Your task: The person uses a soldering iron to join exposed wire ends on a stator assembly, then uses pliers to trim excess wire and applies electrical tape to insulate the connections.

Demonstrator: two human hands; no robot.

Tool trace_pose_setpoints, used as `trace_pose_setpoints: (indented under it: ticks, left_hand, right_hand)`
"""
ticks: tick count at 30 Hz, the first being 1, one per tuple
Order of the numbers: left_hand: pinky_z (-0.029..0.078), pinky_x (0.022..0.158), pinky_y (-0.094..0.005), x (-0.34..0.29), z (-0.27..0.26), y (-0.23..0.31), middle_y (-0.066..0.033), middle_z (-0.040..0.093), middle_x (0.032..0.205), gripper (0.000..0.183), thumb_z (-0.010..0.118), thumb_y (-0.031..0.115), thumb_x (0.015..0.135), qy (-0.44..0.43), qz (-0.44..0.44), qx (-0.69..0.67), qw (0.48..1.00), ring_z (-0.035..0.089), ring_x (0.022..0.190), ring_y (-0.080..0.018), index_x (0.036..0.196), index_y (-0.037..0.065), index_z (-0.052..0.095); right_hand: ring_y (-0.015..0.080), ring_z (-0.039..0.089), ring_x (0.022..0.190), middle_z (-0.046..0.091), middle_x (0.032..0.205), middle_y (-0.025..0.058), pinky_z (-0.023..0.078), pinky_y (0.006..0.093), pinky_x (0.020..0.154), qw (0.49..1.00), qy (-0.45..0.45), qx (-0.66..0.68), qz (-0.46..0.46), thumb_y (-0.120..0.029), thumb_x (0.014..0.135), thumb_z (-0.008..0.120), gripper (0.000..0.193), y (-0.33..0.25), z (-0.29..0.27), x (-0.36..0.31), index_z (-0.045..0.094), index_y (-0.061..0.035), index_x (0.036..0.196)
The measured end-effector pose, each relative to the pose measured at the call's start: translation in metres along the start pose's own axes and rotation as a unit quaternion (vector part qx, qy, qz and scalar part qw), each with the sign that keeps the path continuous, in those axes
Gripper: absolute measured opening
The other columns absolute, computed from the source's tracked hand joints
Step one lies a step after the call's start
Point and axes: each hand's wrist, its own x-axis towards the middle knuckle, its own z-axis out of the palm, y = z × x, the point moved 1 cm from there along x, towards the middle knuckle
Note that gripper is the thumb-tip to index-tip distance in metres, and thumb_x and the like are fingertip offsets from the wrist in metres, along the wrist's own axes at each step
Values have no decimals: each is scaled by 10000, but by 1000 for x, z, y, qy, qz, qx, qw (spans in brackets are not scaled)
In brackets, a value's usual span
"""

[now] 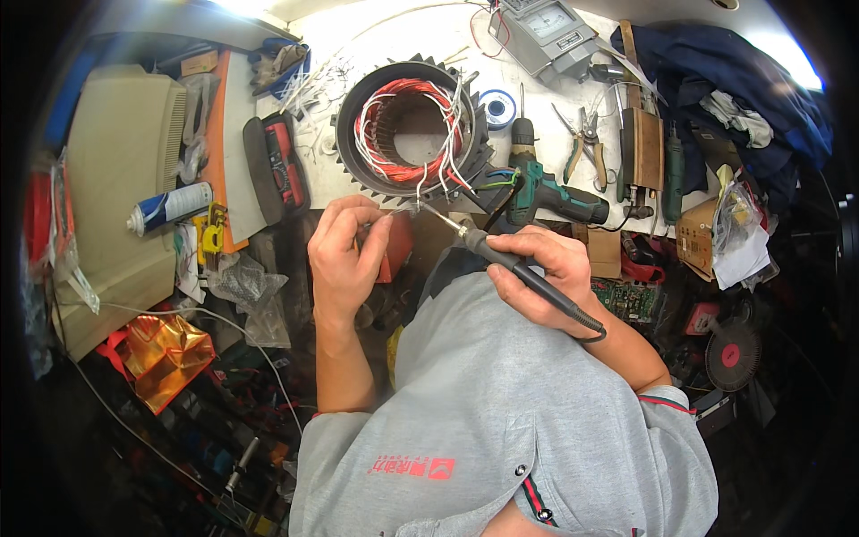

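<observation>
- Pinched thumb to forefinger, the left hand (344, 252) grasps a thin strand (395, 212) just off the near side of the motor stator (348, 136) — too fine to identify.
- Motor stator upright on the white workbench (429, 40), its finned black housing ringed inside with red windings (379, 100).
- White leads (452, 123) looping over the stator's right rim, some gathered and hanging at its near edge.
- Blue-and-white spool (497, 108) just beside the stator, to its right.
- Soldering iron (530, 279) slanting up toward the stator's near edge, tip close to the gathered leads — whether touching, I cannot tell.
- Right hand (548, 264), right of the stator and nearer the person, wrapped around the iron's black handle.
- Grey analog meter (541, 29) beyond the stator, to the right.
- Teal cordless drill (555, 193), right of the stator.
- Pliers (591, 143), farther right of the stator than the drill.
</observation>
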Motion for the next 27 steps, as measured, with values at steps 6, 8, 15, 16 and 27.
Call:
trace_pose_setpoints:
  ticks: [6,8,15,16,27]
  left_hand:
    - [433,604,-227,-1,0,0,-57,681,990,99,769,-31,866,0,-7,-2,1000,511,691,-65,906,-32,678]
    - [433,605,-227,-1,1,-1,-58,681,989,99,770,-30,866,1,-6,-1,1000,511,691,-67,906,-33,679]
    - [434,607,-226,-1,1,2,-60,680,994,107,776,-32,861,-6,-4,2,1000,509,695,-67,907,-34,680]
    - [435,607,-225,-1,1,2,-59,679,996,106,775,-33,861,-5,-6,2,1000,509,695,-66,908,-34,680]
    - [437,606,-217,-1,2,3,-60,676,1012,103,773,-37,864,-15,-9,-4,1000,508,698,-59,911,-37,682]
  right_hand:
    - [197,660,636,708,813,110,529,305,589,1000,0,-1,0,-3,758,803,328,-1,0,0,719,7,1075]
    - [198,660,637,708,813,112,528,306,590,1000,2,1,-1,-1,757,801,326,0,1,-1,719,9,1073]
    - [205,659,639,714,827,116,528,310,591,1000,-5,2,-4,2,755,799,332,-1,1,-1,715,13,1076]
    - [206,659,639,715,827,116,528,311,590,1000,-4,1,-5,3,755,799,333,-1,0,-1,714,12,1076]
    - [208,660,645,716,830,120,528,316,589,1000,-8,1,-6,11,753,801,340,0,0,0,711,11,1081]
